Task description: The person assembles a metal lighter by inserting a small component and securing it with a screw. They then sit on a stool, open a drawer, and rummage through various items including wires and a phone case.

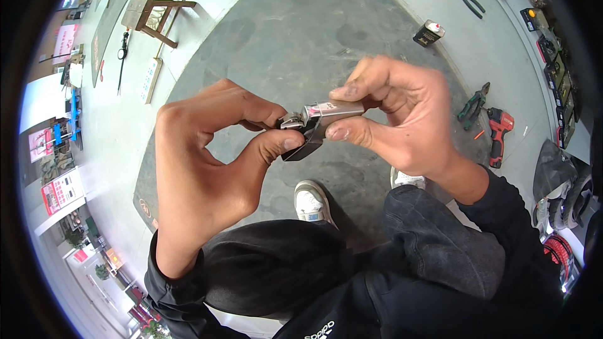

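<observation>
Nearest, at the centre of the frame, a small silver-and-black lighter-like object (336, 112) hung in the air between the two hands. The left hand's (204, 157) grip pinched its black end between thumb and forefinger; the right hand's (408, 116) grip pinched its silver end. The step in hand seemed to be working these two parts against each other; whether they were joined could not be told. The next move appeared to call for steady fingertips and careful alignment. Beneath lay black trousers (270, 270) and a white shoe (311, 204), over a dark grey floor patch (270, 37). Toward the right, a red power tool (496, 130), green-handled pliers (472, 107) and a black can (428, 34) stood or lay on the floor. Farther off, at upper left, were a wooden stool (151, 16) and a white power strip (150, 80), with posters (66, 43) beyond at the left rim.
</observation>
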Available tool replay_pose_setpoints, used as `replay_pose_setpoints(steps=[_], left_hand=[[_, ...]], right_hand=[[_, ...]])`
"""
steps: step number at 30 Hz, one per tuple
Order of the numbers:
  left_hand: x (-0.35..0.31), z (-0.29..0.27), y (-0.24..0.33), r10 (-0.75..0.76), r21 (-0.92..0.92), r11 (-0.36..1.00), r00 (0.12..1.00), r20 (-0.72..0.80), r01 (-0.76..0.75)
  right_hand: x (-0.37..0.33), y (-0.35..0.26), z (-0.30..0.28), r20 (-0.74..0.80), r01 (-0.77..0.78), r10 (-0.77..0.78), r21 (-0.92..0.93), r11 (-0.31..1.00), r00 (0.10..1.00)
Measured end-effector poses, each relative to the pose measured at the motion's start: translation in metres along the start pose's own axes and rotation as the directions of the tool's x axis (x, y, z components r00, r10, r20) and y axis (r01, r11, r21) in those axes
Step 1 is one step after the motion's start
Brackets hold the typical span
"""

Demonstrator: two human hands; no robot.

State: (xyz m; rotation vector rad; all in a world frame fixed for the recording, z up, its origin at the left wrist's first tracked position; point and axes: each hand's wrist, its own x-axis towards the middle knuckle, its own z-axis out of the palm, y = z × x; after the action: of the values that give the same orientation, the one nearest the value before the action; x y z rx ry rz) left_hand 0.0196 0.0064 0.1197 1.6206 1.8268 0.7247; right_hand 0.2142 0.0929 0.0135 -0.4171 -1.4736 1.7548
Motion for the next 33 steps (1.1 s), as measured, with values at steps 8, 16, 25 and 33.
replay_pose_setpoints(steps=[8,16,25,33], left_hand=[[0.003,0.005,-0.002,0.029,0.043,0.999,0.999,0.026,-0.03],[0.007,0.004,-0.01,-0.061,-0.096,0.993,0.996,0.064,0.067],[0.007,0.016,0.002,-0.233,-0.413,0.888,0.972,-0.028,0.201],[0.01,0.031,-0.016,0.025,-0.508,0.861,0.998,0.057,0.007]], right_hand=[[-0.001,0.002,0.002,0.005,0.009,-0.009,-0.031,0.999,1.0],[0.007,0.005,-0.003,-0.102,-0.087,0.112,0.223,0.971,0.988],[0.003,0.011,-0.009,-0.109,-0.054,0.063,0.08,0.995,0.992],[-0.011,0.008,0.021,0.018,-0.149,0.148,0.15,0.977,0.989]])
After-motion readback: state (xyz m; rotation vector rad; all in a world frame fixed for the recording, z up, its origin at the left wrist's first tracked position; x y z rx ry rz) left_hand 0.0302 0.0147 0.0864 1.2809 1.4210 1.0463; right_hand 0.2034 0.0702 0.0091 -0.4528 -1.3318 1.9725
